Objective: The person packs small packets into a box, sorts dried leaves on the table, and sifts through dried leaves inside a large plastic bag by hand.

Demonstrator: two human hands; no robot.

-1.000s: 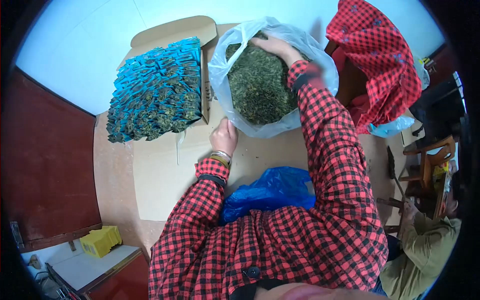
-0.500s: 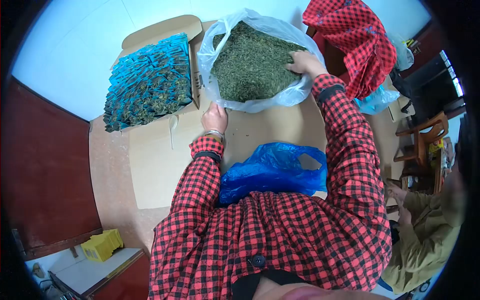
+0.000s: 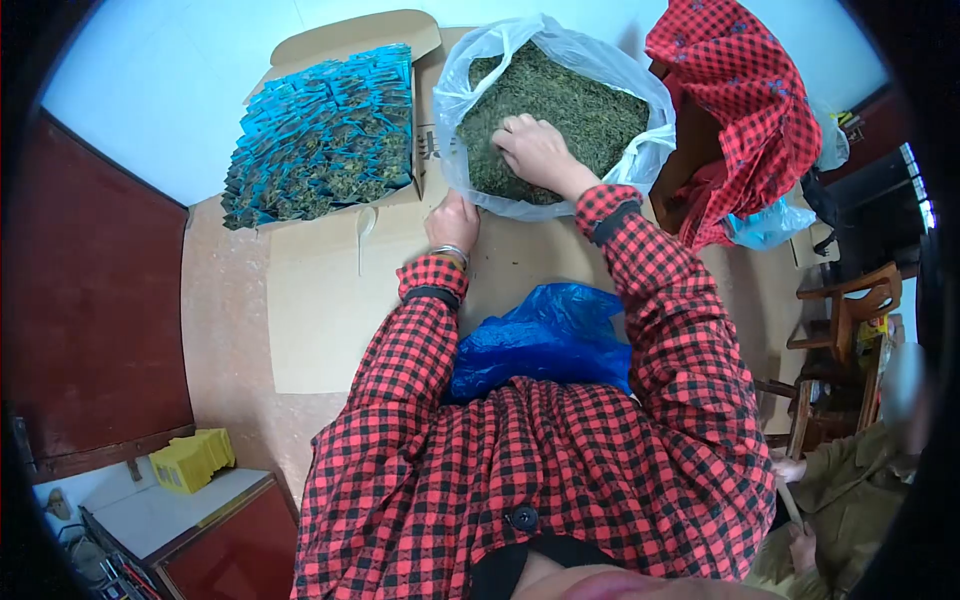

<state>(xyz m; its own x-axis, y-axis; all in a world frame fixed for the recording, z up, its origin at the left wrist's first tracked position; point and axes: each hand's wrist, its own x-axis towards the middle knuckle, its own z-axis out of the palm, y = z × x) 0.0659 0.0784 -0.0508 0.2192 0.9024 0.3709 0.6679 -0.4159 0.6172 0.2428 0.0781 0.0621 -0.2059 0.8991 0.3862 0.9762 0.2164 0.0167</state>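
Note:
A clear plastic bag (image 3: 655, 150) stands wide at the top, filled with loose dried green leaves (image 3: 600, 105). My right hand (image 3: 537, 152) is in the bag, its curled fingers in the leaves near the left side; the fingertips are partly hidden. At the bag's near left edge, my left hand (image 3: 453, 222) is closed on the plastic rim. Left of the bag is a cardboard box (image 3: 415, 130) with tightly packed blue packets (image 3: 330, 110) and leaves showing at their near ends. A pale spoon (image 3: 367, 222) lies close to my left hand.
A crumpled blue plastic bag (image 3: 545, 340) lies between my forearms. Red-and-black checked cloth (image 3: 735, 90) drapes over something at the right. Flat cardboard (image 3: 320, 320) covers the table. A person in a brown sleeve (image 3: 850, 480) sits at lower right, near a wooden chair (image 3: 850, 305).
My right hand has swept from the right side of the leaves to the left, and its fingers have curled. My left hand keeps hold of the bag's rim. The view has shifted slightly.

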